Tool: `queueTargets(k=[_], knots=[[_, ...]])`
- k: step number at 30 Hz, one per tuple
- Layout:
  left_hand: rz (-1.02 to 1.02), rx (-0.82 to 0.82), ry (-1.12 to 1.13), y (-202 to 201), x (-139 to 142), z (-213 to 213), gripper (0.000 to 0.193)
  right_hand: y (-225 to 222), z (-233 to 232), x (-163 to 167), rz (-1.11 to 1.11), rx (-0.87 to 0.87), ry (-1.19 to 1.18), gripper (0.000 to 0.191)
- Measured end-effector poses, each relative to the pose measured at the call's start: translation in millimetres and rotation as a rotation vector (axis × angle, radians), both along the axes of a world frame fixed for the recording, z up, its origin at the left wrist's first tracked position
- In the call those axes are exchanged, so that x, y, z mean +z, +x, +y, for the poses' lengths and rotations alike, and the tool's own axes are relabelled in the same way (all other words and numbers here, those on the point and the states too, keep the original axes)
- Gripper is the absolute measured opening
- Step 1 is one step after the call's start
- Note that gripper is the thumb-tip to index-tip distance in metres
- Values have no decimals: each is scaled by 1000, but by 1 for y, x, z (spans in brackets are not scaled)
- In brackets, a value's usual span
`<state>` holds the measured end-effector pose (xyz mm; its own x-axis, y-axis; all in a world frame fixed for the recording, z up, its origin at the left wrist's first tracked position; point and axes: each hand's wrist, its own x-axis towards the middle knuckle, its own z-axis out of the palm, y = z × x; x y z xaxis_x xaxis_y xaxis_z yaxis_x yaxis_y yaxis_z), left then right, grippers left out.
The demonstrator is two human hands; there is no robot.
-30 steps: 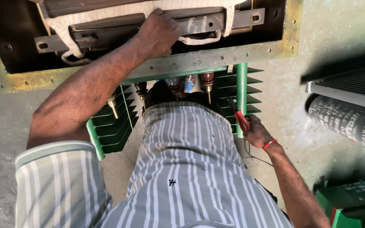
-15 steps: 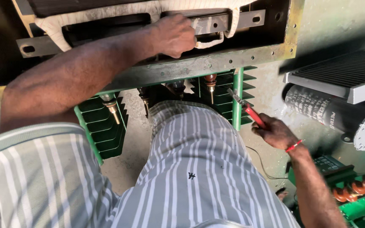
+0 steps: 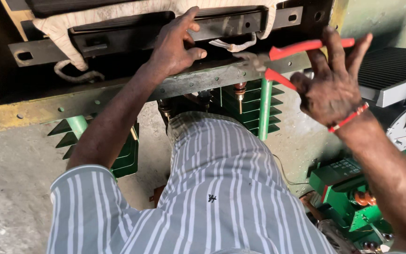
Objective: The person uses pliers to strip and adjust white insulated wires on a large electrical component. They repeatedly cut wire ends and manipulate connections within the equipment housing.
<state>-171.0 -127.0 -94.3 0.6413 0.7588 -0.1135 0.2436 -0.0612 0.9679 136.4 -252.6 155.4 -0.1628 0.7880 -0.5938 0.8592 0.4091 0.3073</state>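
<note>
**Pliers at the tape, one hand on the bar**

Grey concrete floor [image 3: 10, 188] lies under an opened transformer, green fins below and a dark core on top.

Left hand [image 3: 177, 44] rests on the upper steel bar [image 3: 118, 40], fingers spread and curled over its edge, thumb pointing right; it pinches nothing that I can see. Right hand [image 3: 332, 84] is wrapped around the red handles of the pliers [image 3: 283, 61], which stand parted, so the jaws look partly open. Their nose sits just beside the loose end of the cloth tape [image 3: 233, 46], which hangs below the bar, between the two hands. Whether the nose already bites the tape I cannot tell.

Outward from there: a flat frame rail [image 3: 118, 96] runs below the bar, a green post [image 3: 264, 110] stands under the pliers, and a dark ribbed radiator [image 3: 393, 70] lies at the right.

Risks, as a judgement: the left thumb is near the pliers' nose, so a slip off the tape could nip it. A hard tug could tear the tape or pull the wrap loose from the core. The rail's edge sits under the left forearm and could scrape it.

Count: two hands, one pair of pliers, one green post in full view, two fin stacks.
</note>
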Motion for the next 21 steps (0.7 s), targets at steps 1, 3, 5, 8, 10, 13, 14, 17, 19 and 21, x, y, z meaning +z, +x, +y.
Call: queueTargets(k=[1,3,5,8,10,13,14,17,19,21], knots=[[-20,7,-6,0,0,-2,101,-5,12,-2,43,69,51,23],[-81,22,50,2,1,-7,102,-16,34,-9,145,138,104,19],[-122,33,80,3,1,-12,102,-26,53,-16,273,73,59,15],[-134,63,65,5,1,-18,99,-39,77,-27,340,88,1,24],[-127,96,39,5,0,-20,99,-46,89,-34,268,174,-17,43],[-169,91,85,6,-2,-22,89,-55,101,-41,95,261,-68,73],[-154,97,68,6,-3,-23,89,-57,104,-43,59,267,-76,75],[-64,136,87,5,-2,-27,94,-63,110,-48,-20,340,-40,78],[42,189,200,9,4,-31,107,-66,112,-50,-44,371,-7,72],[57,266,344,24,14,-34,125,-68,113,-51,-34,377,-2,61]])
